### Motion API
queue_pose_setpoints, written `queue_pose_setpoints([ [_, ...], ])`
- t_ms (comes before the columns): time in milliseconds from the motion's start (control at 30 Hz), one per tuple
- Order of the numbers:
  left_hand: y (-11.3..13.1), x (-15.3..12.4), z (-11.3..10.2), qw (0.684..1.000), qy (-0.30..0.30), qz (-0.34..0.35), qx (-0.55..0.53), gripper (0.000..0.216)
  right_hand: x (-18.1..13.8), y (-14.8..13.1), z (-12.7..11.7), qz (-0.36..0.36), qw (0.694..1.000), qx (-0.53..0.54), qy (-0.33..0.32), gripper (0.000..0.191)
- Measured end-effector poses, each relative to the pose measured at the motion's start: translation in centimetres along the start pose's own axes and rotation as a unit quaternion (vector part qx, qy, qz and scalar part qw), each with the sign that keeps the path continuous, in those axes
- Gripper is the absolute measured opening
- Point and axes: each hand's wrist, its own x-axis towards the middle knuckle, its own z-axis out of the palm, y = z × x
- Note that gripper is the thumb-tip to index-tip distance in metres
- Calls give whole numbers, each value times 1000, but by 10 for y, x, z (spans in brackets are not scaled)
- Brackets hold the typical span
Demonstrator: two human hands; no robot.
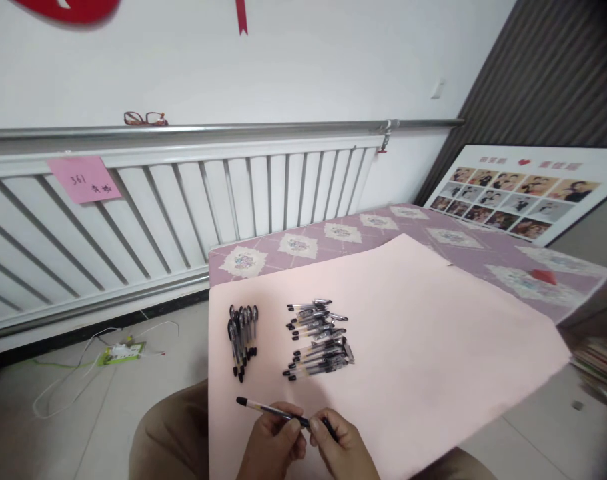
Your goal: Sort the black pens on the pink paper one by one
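Note:
Both my hands are at the near edge of a pink sheet (433, 320) that covers the table. My left hand (271, 443) is closed round a black-capped pen (263, 407), whose cap end points left. My right hand (341, 447) pinches the pen's other end, fingers pressed together. Beyond my hands, a bundle of pens (242, 333) lies upright on the sheet. Right of it, a looser pile of pens (317, 339) lies sideways.
A patterned purple tablecloth (343, 233) shows beyond the sheet, with a small red thing (543, 275) at the right. A white radiator (158, 213) with a pink note (85, 179) and glasses (145, 119) on its rail runs behind. A photo board (523, 190) leans right; a power strip (121, 352) lies on the floor.

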Motion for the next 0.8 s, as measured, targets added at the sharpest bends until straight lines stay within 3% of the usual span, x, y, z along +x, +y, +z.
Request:
queue_pose_setpoints([
  [300,1,0,-2,1000,4,-8,-11,41,0,0,2,-16,999,23,32,29],
  [467,3,-2,1,1000,19,1,-10,39,0,-1,1,-3,1000,-8,0,33],
  [800,5,-2,0,999,17,-25,-39,42,1,3,-4,-18,998,-34,53,18],
])
